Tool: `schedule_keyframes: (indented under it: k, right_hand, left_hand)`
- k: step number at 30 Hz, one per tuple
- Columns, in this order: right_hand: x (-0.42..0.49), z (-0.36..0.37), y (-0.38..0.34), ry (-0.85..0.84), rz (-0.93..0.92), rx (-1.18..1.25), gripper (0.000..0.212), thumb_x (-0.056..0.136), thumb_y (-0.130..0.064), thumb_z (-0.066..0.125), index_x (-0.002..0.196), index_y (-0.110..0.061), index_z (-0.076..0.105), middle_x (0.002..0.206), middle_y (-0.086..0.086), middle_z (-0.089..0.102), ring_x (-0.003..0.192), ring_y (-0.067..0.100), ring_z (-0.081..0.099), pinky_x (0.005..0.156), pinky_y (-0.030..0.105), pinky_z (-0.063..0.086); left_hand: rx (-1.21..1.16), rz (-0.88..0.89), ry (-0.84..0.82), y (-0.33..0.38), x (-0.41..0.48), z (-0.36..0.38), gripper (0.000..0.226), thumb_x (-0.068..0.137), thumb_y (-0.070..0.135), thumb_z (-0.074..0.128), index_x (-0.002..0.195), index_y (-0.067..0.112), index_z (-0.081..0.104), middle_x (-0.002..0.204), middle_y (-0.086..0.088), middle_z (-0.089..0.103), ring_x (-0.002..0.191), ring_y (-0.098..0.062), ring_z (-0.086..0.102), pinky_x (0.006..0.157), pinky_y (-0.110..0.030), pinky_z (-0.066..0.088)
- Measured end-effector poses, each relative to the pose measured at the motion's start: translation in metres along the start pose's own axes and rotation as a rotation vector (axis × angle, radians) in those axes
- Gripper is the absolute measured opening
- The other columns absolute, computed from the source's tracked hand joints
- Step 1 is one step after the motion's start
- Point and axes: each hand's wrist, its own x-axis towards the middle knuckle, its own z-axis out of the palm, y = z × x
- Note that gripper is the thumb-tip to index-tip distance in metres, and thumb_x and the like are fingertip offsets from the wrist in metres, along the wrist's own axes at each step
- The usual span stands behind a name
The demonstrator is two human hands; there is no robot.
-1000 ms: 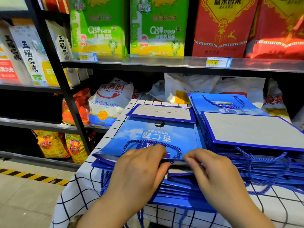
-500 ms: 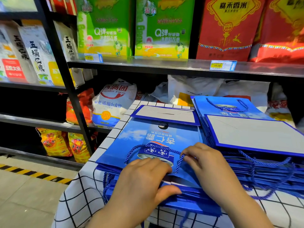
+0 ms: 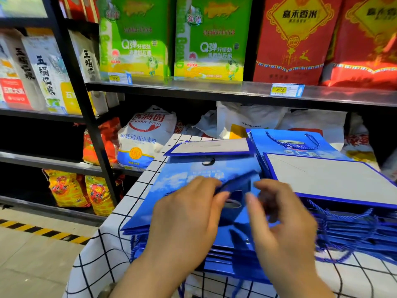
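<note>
Grip, left hand (image 3: 189, 216): fingers and thumb pinch the raised lip of the top bag (image 3: 171, 190). Grip, right hand (image 3: 281, 222): fingers curled just beside that lip, motion-blurred; cannot tell whether it holds anything. Top bag is blue paper, lying flat on a stack (image 3: 223, 261) of like bags toward the near left corner of the table (image 3: 96, 265). Bag contents not visible. Second stack (image 3: 322, 181), grey base up, lies just beside it toward the right edge. Shelf (image 3: 214, 90) beyond the far edge holds green rice packs (image 3: 137, 39) and red rice packs (image 3: 296, 39).
</note>
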Motion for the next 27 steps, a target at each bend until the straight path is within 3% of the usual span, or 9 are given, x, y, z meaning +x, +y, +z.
schedule_keyframes:
  k: [3,6,10,13,16,18,21,24,27]
  right_hand:
    - [-0.006,0.022,-0.011,-0.391,0.025,0.088,0.051,0.075,-0.044,0.050,0.124,-0.036,0.040,0.120,-0.016,0.054,0.109,-0.003,0.050,0.089,0.020,0.043]
    - [-0.007,0.040,-0.024,-0.639,-0.028,0.164,0.079,0.074,-0.045,0.048,0.145,-0.036,0.014,0.152,-0.021,0.017,0.138,-0.005,0.015,0.112,0.025,0.026]
    - [0.001,0.044,-0.039,-0.667,-0.062,0.231,0.073,0.078,-0.048,0.036,0.139,-0.042,-0.003,0.152,-0.023,-0.002,0.136,-0.013,-0.005,0.110,0.007,0.003]
    - [0.004,0.037,-0.049,-0.779,-0.080,0.390,0.083,0.079,-0.044,0.050,0.137,-0.048,-0.010,0.152,-0.027,-0.007,0.136,-0.013,-0.007,0.113,0.014,0.005]
    - [0.005,0.035,-0.053,-0.779,-0.084,0.393,0.094,0.077,-0.042,0.054,0.133,-0.054,-0.020,0.149,-0.032,-0.009,0.134,-0.017,-0.007,0.110,0.009,0.005]
    - [0.005,0.031,-0.048,-0.699,-0.190,0.300,0.083,0.080,-0.042,0.050,0.137,-0.051,-0.009,0.154,-0.020,0.001,0.137,-0.011,0.000,0.110,0.008,0.007]
    - [0.009,0.015,-0.026,-0.530,-0.394,0.032,0.063,0.087,-0.036,0.046,0.143,-0.023,0.021,0.152,0.001,0.024,0.139,0.005,0.023,0.110,0.018,0.022]
    - [0.012,-0.004,-0.002,-0.500,-0.426,-0.150,0.050,0.089,-0.031,0.039,0.136,-0.015,0.035,0.146,0.006,0.038,0.133,0.013,0.038,0.104,0.024,0.035]
    - [0.009,-0.010,0.016,-0.590,-0.371,-0.245,0.049,0.084,-0.028,0.039,0.133,-0.019,0.039,0.141,0.005,0.045,0.125,0.015,0.048,0.094,0.027,0.045]
  left_hand:
    - [-0.115,-0.121,0.215,0.006,0.011,-0.009,0.015,0.087,0.035,0.038,0.093,0.027,0.048,0.075,0.009,0.060,0.065,-0.014,0.051,0.047,-0.024,0.037]
    - [-0.355,-0.267,0.385,0.008,0.021,-0.021,0.015,0.086,0.033,0.043,0.101,0.034,0.042,0.074,0.018,0.052,0.072,-0.011,0.050,0.055,-0.027,0.033]
    - [-0.526,-0.210,0.604,0.004,0.029,-0.039,0.018,0.088,0.021,0.046,0.103,0.029,0.044,0.086,0.029,0.053,0.074,0.011,0.053,0.068,-0.006,0.039]
    - [-0.473,-0.183,0.715,0.004,0.028,-0.047,0.009,0.091,0.015,0.044,0.099,0.017,0.040,0.092,0.008,0.050,0.078,0.008,0.050,0.073,-0.005,0.037]
    - [-0.521,-0.302,0.799,0.005,0.028,-0.047,0.015,0.093,0.026,0.044,0.098,0.011,0.044,0.099,-0.016,0.051,0.083,-0.005,0.052,0.076,-0.010,0.038]
    - [-0.587,-0.320,0.832,0.002,0.031,-0.046,0.016,0.092,0.024,0.044,0.096,0.009,0.042,0.099,-0.016,0.048,0.085,-0.005,0.050,0.077,-0.013,0.039]
    - [-0.822,-0.362,0.823,-0.003,0.032,-0.036,0.010,0.091,0.013,0.046,0.090,0.020,0.039,0.092,-0.007,0.048,0.078,-0.003,0.050,0.073,-0.020,0.043]
    - [-1.106,-0.665,0.702,0.007,0.027,-0.019,0.024,0.093,0.002,0.045,0.083,0.023,0.039,0.083,0.002,0.052,0.063,-0.001,0.058,0.052,-0.026,0.052]
    - [-1.131,-0.878,0.530,0.012,0.015,-0.003,0.028,0.092,-0.002,0.044,0.079,0.020,0.035,0.073,0.003,0.053,0.046,0.001,0.057,0.038,-0.021,0.049]
